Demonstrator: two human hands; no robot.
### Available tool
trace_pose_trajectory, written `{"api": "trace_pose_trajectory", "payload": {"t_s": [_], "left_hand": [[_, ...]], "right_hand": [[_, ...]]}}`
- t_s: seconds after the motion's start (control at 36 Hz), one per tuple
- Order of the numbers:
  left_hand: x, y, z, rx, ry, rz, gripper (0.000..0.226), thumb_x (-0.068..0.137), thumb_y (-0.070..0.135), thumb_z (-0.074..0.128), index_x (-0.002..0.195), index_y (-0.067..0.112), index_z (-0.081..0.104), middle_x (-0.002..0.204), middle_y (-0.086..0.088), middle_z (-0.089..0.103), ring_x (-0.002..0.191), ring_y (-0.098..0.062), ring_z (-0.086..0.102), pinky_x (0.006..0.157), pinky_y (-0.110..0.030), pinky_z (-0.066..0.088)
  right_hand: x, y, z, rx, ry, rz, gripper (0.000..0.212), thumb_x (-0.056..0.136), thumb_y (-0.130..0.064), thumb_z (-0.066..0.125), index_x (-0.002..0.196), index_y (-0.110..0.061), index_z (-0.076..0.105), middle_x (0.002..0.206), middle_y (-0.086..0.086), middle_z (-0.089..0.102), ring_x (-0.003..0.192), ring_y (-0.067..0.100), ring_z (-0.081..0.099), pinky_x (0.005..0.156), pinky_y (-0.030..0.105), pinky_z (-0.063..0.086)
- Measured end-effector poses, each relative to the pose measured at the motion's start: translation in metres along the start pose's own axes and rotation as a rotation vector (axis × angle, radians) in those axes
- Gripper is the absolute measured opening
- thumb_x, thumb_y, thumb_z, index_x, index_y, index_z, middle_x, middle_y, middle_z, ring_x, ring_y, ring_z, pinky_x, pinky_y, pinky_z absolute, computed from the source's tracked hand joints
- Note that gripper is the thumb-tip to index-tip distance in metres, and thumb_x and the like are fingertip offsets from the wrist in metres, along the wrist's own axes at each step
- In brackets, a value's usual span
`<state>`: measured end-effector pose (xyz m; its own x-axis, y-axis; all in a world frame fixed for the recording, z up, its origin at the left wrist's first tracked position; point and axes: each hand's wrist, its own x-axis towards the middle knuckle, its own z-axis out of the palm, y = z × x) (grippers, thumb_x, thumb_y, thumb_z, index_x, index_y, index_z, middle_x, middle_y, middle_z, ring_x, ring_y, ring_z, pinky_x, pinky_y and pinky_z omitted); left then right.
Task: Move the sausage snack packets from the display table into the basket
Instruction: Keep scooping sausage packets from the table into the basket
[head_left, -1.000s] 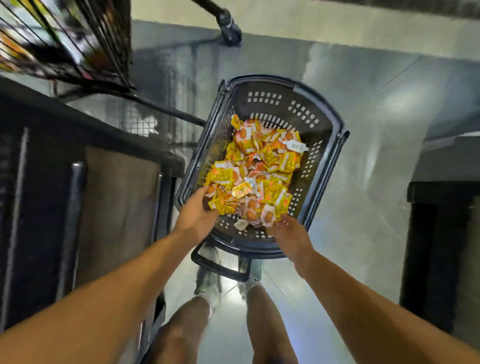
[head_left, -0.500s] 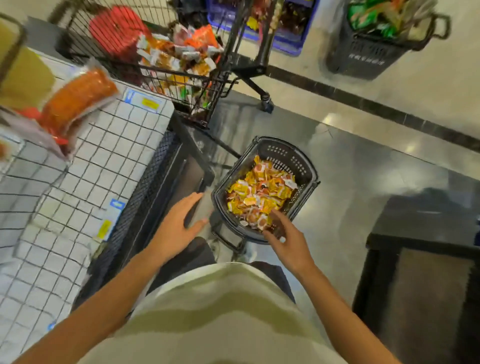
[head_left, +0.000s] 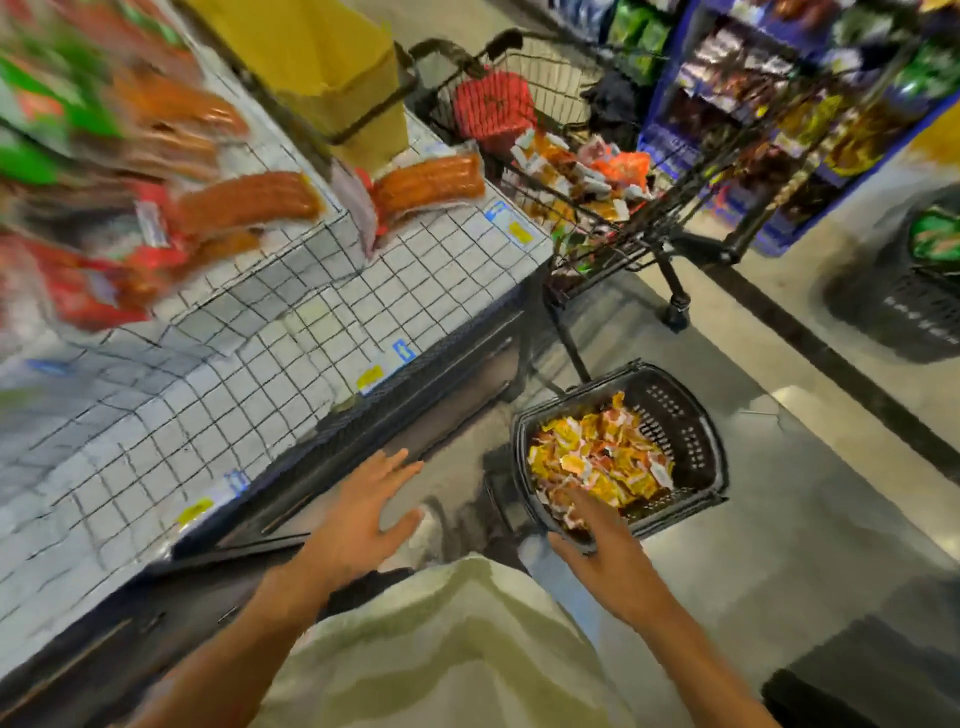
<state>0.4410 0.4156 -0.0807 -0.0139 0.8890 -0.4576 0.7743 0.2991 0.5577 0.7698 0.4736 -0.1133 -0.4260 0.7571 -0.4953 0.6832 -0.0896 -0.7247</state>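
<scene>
Both hands have been lifted off the basket (head_left: 691, 441), at four o'clock. The left hand (head_left: 363, 512) and right hand (head_left: 605, 553) are spread, empty. Snack packets (head_left: 597, 457) sit inside; another load seems due.

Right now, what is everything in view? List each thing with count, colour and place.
basket: one, dark, on the floor
snack packets: a heap, yellow and orange, inside the basket
display table: one, white with wire grid, left
sausage packs: several, orange-red, on the display table
shopping cart: one, black wire, behind the table, holding goods
second basket: one, dark, far right
left hand: open, near the table edge
right hand: open, at the basket's near rim
</scene>
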Motion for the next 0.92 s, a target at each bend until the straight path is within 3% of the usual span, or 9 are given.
{"api": "trace_pose_trajectory", "payload": {"t_s": [0.11, 0.22, 0.33, 0.44, 0.56, 0.69, 0.75, 0.83, 0.92], "left_hand": [[-0.031, -0.013, -0.008, -0.025, 0.095, -0.008, 0.063, 0.097, 0.037, 0.063, 0.153, 0.025, 0.037, 0.164, 0.006, 0.02, 0.156, -0.02, 0.008, 0.125, -0.038, 0.013], [-0.066, -0.026, -0.018, -0.066, 0.211, -0.031, 0.071, 0.093, 0.058, 0.051, 0.149, 0.016, 0.043, 0.162, -0.005, 0.027, 0.154, -0.026, 0.016, 0.126, -0.041, 0.015], [-0.109, -0.055, -0.015, -0.064, 0.261, -0.078, 0.061, 0.099, 0.032, 0.062, 0.153, 0.02, 0.036, 0.165, 0.0, 0.019, 0.156, -0.022, 0.009, 0.127, -0.036, 0.009], [-0.153, -0.093, -0.007, -0.12, 0.362, -0.116, 0.059, 0.1, 0.034, 0.06, 0.153, 0.025, 0.036, 0.164, 0.006, 0.019, 0.155, -0.017, 0.008, 0.126, -0.032, 0.009], [-0.203, -0.131, 0.008, -0.197, 0.448, -0.134, 0.058, 0.096, 0.028, 0.067, 0.149, 0.021, 0.044, 0.16, 0.005, 0.03, 0.152, -0.017, 0.02, 0.125, -0.031, 0.013], [-0.263, -0.18, 0.031, -0.274, 0.518, -0.184, 0.054, 0.094, 0.029, 0.069, 0.145, 0.022, 0.051, 0.154, 0.009, 0.034, 0.147, -0.013, 0.028, 0.121, -0.015, 0.007], [-0.287, -0.198, 0.039, -0.275, 0.523, -0.241, 0.054, 0.097, 0.033, 0.064, 0.148, 0.026, 0.046, 0.157, 0.01, 0.03, 0.15, -0.013, 0.023, 0.122, -0.021, 0.01], [-0.325, -0.222, 0.046, -0.317, 0.564, -0.3, 0.054, 0.097, 0.033, 0.063, 0.148, 0.027, 0.045, 0.159, 0.004, 0.033, 0.149, -0.017, 0.028, 0.124, -0.035, 0.02], [-0.361, -0.24, 0.051, -0.363, 0.625, -0.383, 0.053, 0.095, 0.031, 0.064, 0.145, 0.021, 0.05, 0.155, -0.001, 0.04, 0.145, -0.022, 0.035, 0.121, -0.032, 0.023]], "right_hand": [[0.02, -0.024, 0.0, -0.123, -0.08, -0.057, 0.068, 0.096, -0.05, 0.057, 0.155, -0.022, 0.036, 0.163, -0.002, 0.029, 0.152, 0.017, 0.023, 0.123, 0.037, 0.027], [0.035, -0.053, 0.014, -0.242, -0.081, -0.167, 0.062, 0.096, -0.046, 0.063, 0.151, -0.025, 0.043, 0.161, -0.004, 0.033, 0.15, 0.015, 0.027, 0.122, 0.029, 0.025], [0.04, -0.087, 0.043, -0.316, -0.119, -0.229, 0.066, 0.096, -0.054, 0.059, 0.153, -0.028, 0.041, 0.159, -0.012, 0.033, 0.15, 0.008, 0.025, 0.12, 0.024, 0.024], [0.03, -0.122, 0.091, -0.309, -0.137, -0.265, 0.061, 0.096, -0.053, 0.059, 0.151, -0.031, 0.043, 0.15, -0.02, 0.036, 0.139, -0.004, 0.027, 0.115, 0.016, 0.02], [0.007, -0.146, 0.152, -0.277, -0.173, -0.257, 0.059, 0.096, -0.044, 0.065, 0.148, -0.024, 0.048, 0.15, -0.011, 0.044, 0.135, 0.0, 0.035, 0.113, 0.016, 0.024], [-0.028, -0.166, 0.226, -0.261, -0.237, -0.241, 0.056, 0.095, -0.037, 0.068, 0.146, -0.023, 0.05, 0.15, -0.012, 0.044, 0.142, 0.007, 0.038, 0.12, 0.028, 0.028], [-0.039, -0.173, 0.249, -0.291, -0.282, -0.238, 0.055, 0.095, -0.038, 0.067, 0.146, -0.024, 0.05, 0.15, -0.013, 0.044, 0.14, 0.005, 0.037, 0.119, 0.027, 0.029], [-0.05, -0.187, 0.275, -0.351, -0.322, -0.276, 0.049, 0.095, -0.035, 0.068, 0.141, -0.023, 0.055, 0.139, -0.017, 0.048, 0.134, 0.006, 0.044, 0.111, 0.016, 0.03], [-0.053, -0.206, 0.295, -0.422, -0.34, -0.312, 0.05, 0.095, -0.038, 0.068, 0.141, -0.025, 0.055, 0.136, -0.019, 0.047, 0.126, -0.002, 0.04, 0.102, 0.004, 0.022]]}}
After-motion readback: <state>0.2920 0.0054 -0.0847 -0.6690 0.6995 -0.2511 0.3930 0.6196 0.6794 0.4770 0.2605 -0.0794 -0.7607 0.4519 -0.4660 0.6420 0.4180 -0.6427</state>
